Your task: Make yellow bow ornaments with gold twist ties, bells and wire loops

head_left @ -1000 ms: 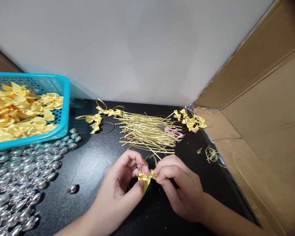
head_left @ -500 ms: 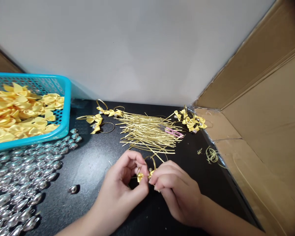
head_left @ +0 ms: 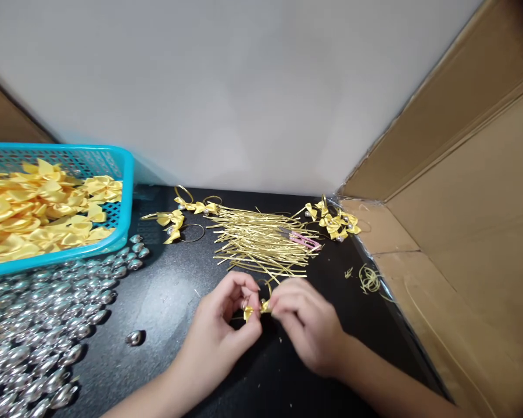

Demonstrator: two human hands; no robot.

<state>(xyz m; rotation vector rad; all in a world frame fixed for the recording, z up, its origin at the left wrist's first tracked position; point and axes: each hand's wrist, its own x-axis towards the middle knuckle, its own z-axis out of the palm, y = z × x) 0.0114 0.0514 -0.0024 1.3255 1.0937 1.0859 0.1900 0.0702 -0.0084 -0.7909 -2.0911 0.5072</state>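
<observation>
From the head camera, both hands meet low in the middle of the black counter [head_left: 165,302]. The left hand [head_left: 220,337] has its thumb and forefinger pressed together on a small yellow bow [head_left: 253,309], the other fingers curled above it. The right hand [head_left: 307,328] comes in from the other side with its fingers bent and pinches the same bow at its right end, so the bow sits between the two sets of fingertips, just above the counter. A thin gold wire loop [head_left: 268,284] rises from the bow behind the fingers.

Just beyond the hands lies a loose bundle of gold wire strips [head_left: 261,241], with a pink band [head_left: 305,238] near its right end. To the left of the bundle lie a few finished bows with rings [head_left: 174,217]; to its right, against the cardboard, is another small cluster of bows [head_left: 335,223]. A tangle of wire scrap [head_left: 368,278] lies near the counter's right edge.

At far left a blue basket [head_left: 126,191] holds a heap of yellow ribbon bows [head_left: 39,215]. In front of it spreads a pile of silver beads [head_left: 35,325], with a single bead [head_left: 134,338] lying apart, nearer the left hand. A cardboard panel [head_left: 462,232] closes the right side and a white wall [head_left: 244,87] stands behind.
</observation>
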